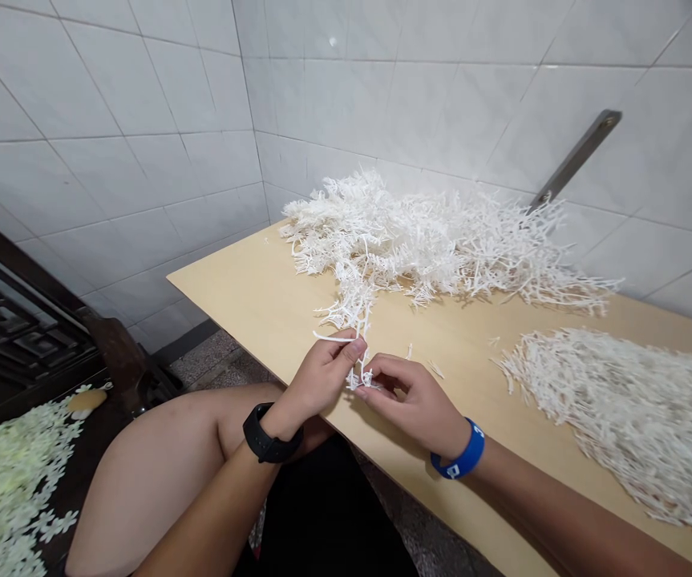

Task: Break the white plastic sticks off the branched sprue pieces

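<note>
Near the table's front edge, my left hand (325, 370) pinches a white branched plastic stem (358, 324) between thumb and fingers. My right hand (414, 399) is closed in a pinch at the lower end of the same stem, where small white prongs cluster. Just beyond the hands, a big tangled heap of white branched stems (411, 232) spreads along the back of the table. To the right lies a flatter pile of short white pieces (634, 409). A few loose white bits (435, 369) rest close to my right hand.
The pale wooden table (231, 276) meets tiled walls behind. A metal bracket (580, 156) leans up against the back wall. At lower left, pale yellow-green flower pieces (6, 481) lie on a dark surface beside dark carved wooden furniture (14, 320).
</note>
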`<state>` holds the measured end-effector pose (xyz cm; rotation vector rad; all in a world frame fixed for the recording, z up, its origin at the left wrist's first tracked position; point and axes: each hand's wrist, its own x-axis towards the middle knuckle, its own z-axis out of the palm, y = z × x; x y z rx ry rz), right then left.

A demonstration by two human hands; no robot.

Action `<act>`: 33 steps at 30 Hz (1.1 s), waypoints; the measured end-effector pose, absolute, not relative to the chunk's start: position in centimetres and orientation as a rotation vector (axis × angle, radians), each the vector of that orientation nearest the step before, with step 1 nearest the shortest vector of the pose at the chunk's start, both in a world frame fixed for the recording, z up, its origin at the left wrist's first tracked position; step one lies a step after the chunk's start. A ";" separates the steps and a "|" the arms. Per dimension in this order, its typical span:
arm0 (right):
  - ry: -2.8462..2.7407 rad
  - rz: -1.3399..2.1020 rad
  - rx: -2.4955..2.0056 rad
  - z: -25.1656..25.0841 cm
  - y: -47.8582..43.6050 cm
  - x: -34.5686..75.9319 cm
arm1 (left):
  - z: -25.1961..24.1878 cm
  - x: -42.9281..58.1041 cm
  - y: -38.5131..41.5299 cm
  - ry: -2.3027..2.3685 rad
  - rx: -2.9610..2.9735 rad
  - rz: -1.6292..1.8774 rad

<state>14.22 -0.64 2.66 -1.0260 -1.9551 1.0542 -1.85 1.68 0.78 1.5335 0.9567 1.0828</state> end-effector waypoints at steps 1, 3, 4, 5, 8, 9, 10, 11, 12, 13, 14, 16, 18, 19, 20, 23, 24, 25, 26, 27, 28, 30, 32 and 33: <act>-1.946 1.082 -1.032 2.7 -0.7 14.2 | 0.8 -1.8 1.7 0.966 1.533 1.092; -1.950 1.076 -1.050 2.7 -0.6 14.2 | 0.8 -1.7 1.8 0.994 1.522 1.118; -1.967 1.031 -1.061 2.6 -0.6 14.3 | 0.7 -1.6 1.8 1.014 1.515 1.137; -1.995 0.963 -1.072 2.5 -0.6 14.3 | 0.7 -1.5 1.9 1.035 1.507 1.157; -2.084 0.696 -1.084 2.4 -0.7 14.4 | 0.4 -1.1 1.9 1.095 1.486 1.211; -2.113 0.618 -1.073 2.5 -0.9 14.4 | 0.3 -1.0 2.0 1.116 1.476 1.229; -2.140 0.554 -1.050 2.7 -1.2 14.5 | 0.2 -0.9 2.1 1.143 1.460 1.252; -2.167 0.502 -1.007 2.9 -1.5 14.6 | 0.1 -0.9 2.2 1.174 1.436 1.281; -2.200 0.458 -0.940 3.2 -1.8 14.7 | 0.0 -1.0 2.3 1.208 1.406 1.315; -2.237 0.420 -0.861 3.5 -2.2 14.9 | -0.1 -1.1 2.4 1.239 1.374 1.348; -2.274 0.381 -0.784 3.8 -2.4 15.2 | -0.1 -1.1 2.5 1.263 1.350 1.376; -2.366 0.285 -0.710 4.2 -2.3 15.8 | -0.1 -1.3 2.7 1.278 1.342 1.403; -2.461 0.152 -0.791 4.1 -1.5 16.5 | 0.0 -1.4 2.6 1.263 1.372 1.407; -2.499 0.080 -0.868 3.9 -0.8 17.0 | 0.0 -1.5 2.6 1.255 1.385 1.409; -2.528 0.014 -0.947 3.6 -0.1 17.4 | 0.1 -1.6 2.5 1.250 1.392 1.414; -2.539 -0.108 -1.131 2.5 1.5 18.4 | 0.2 -1.8 2.4 1.240 1.401 1.411; -2.518 -0.115 -1.167 2.2 1.8 18.6 | 0.2 -1.8 2.4 1.235 1.405 1.403; -2.486 -0.107 -1.193 2.0 1.9 18.7 | 0.3 -1.8 2.3 1.230 1.410 1.392; -2.446 -0.084 -1.208 1.9 1.9 18.8 | 0.3 -1.9 2.3 1.224 1.415 1.381; -2.401 -0.043 -1.210 1.9 1.8 18.7 | 0.4 -1.8 2.3 1.219 1.421 1.370; -2.355 0.018 -1.200 2.0 1.6 18.5 | 0.5 -1.8 2.2 1.212 1.427 1.357; -2.284 0.221 -1.148 2.2 1.3 17.8 | 0.6 -1.6 2.1 1.189 1.443 1.329; -2.232 0.476 -1.077 2.5 1.1 16.9 | 0.8 -1.5 1.8 1.154 1.464 1.296; -2.214 0.583 -1.044 2.5 1.0 16.4 | 0.9 -1.4 1.7 1.133 1.473 1.279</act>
